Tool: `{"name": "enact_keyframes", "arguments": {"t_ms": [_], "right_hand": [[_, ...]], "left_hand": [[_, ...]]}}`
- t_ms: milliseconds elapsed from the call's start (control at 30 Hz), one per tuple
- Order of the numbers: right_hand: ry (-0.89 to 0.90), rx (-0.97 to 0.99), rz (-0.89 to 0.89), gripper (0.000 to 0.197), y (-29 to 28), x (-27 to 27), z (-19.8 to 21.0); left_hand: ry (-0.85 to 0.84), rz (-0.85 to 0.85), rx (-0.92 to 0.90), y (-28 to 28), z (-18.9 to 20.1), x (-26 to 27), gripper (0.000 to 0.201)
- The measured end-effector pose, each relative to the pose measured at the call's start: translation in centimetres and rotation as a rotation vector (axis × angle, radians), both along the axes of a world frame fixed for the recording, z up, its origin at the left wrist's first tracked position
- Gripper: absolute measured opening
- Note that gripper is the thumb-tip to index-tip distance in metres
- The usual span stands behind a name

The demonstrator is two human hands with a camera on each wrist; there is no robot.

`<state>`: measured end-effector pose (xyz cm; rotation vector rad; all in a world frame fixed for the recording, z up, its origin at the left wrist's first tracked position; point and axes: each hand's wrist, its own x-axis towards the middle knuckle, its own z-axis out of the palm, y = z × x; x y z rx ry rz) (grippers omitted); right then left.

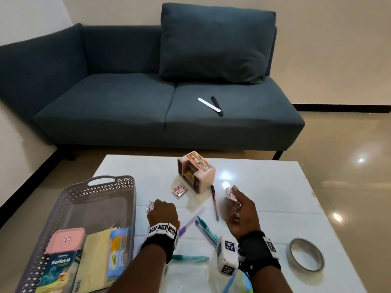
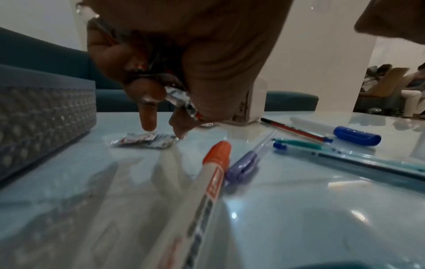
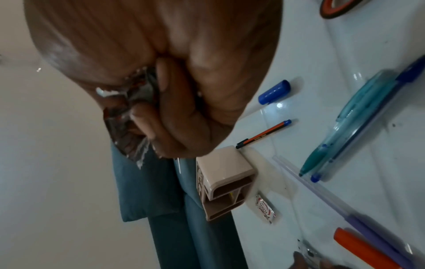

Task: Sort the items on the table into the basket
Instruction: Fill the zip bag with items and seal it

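Sachets are what both hands are dealing with: the left hand (image 2: 184, 54) is clutching a few in its curled fingers while poking another sachet (image 2: 143, 141) lying mid-frame on the white table (image 1: 264, 197). Right hand (image 1: 241, 210) is squeezing a crumpled bunch (image 1: 230, 196) too. Grey basket (image 1: 69, 199) is sitting lower left, already holding boxes.
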<state>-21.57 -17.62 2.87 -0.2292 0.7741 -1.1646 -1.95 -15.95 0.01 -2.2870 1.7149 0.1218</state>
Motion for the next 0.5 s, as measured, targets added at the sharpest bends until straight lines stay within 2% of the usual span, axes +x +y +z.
{"name": "enact_keyframes", "arguments": {"t_ms": [100, 200, 367, 500], "right_hand": [[-0.092, 0.011, -0.023, 0.035, 0.1, -0.4, -0.5], [-0.086, 0.017, -0.046, 0.034, 0.2, -0.7, -0.8], [0.092, 0.034, -0.005, 0.028, 0.2, 0.1, -1.3], [0.262, 0.050, -0.016, 0.024, -0.7, 1.7, -1.2]], "left_hand": [[0.014, 0.020, -0.017, 0.5, -1.2, 0.5, 0.052], [-0.011, 0.018, -0.016, 0.7, -1.3, 0.7, 0.049], [0.016, -0.038, -0.056, 1.0, -1.6, 0.9, 0.041], [0.156, 0.037, -0.101, 1.0, -1.4, 0.9, 0.044]]}}
